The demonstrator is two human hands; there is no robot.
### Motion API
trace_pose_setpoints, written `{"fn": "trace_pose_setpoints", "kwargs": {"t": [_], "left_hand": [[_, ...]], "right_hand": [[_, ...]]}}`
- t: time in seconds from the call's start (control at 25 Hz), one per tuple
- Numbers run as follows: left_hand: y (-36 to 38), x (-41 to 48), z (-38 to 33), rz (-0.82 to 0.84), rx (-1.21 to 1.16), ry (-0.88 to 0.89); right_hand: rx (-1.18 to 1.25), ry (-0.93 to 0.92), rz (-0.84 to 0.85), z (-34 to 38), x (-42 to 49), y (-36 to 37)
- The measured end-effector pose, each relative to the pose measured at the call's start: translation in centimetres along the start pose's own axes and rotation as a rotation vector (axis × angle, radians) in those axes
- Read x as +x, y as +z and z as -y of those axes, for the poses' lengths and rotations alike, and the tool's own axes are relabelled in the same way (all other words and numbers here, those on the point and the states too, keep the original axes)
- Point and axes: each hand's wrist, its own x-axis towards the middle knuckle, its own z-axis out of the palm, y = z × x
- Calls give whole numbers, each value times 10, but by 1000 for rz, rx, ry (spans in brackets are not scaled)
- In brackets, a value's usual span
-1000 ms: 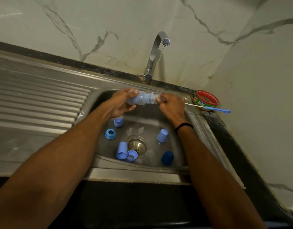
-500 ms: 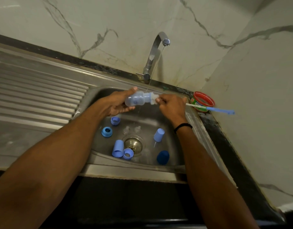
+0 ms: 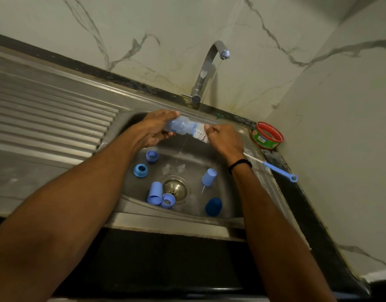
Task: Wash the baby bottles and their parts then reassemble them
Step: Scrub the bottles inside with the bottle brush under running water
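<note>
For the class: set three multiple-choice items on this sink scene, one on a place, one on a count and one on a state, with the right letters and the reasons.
1. Where does the red-rimmed tub stand?
A. in the basin
B. on the counter right of the sink
C. on the drainboard

2. How many clear teats lie just behind the drain?
A. none
B. two
C. five

3. The tap is:
A. running in a thin stream
B. dry
C. hidden by a hand

Answers:
1 B: the tub sits on the dark counter beside the sink's rim.
2 B: two teats lie side by side.
3 A: a thin stream falls from the spout toward the bottle.
</note>
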Motion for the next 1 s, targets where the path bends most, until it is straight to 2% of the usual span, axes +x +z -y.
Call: {"fn": "trace_pose_setpoints", "kwargs": {"t": [0.12,0.2,0.28,0.36,0.44,0.52,0.56,0.6,0.64,0.72,0.8,1.0], "left_hand": [[-1,3,2,-57,9,-43],[-1,4,3,-77,20,-51],[-1,4,3,-77,28,-46],[-2,7,4,-37,38,-34],[-2,9,6,-21,50,-44],[-4,12,7,-41,37,-59],[-5,14,7,-42,30,-62],[-5,15,8,-40,31,-67],[-4,16,9,-40,42,-69],[-3,19,11,-34,104,-64],[-2,24,11,-13,190,-50],[-6,26,12,-56,255,-41]], "right_hand": [[-265,-242,-110,0,-4,2],[-352,-307,-199,0,-1,2],[-176,-208,-111,2,1,-4],[70,-6,91,6,2,-9],[-31,-56,103,6,1,-11],[-334,-235,-47,3,-2,-9],[-390,-283,-100,3,-2,-9],[-356,-267,-81,3,-2,-10],[-223,-198,-22,5,-1,-12],[39,9,195,8,3,-16],[-30,0,272,7,5,-18],[-330,-221,86,3,0,-9]]}}
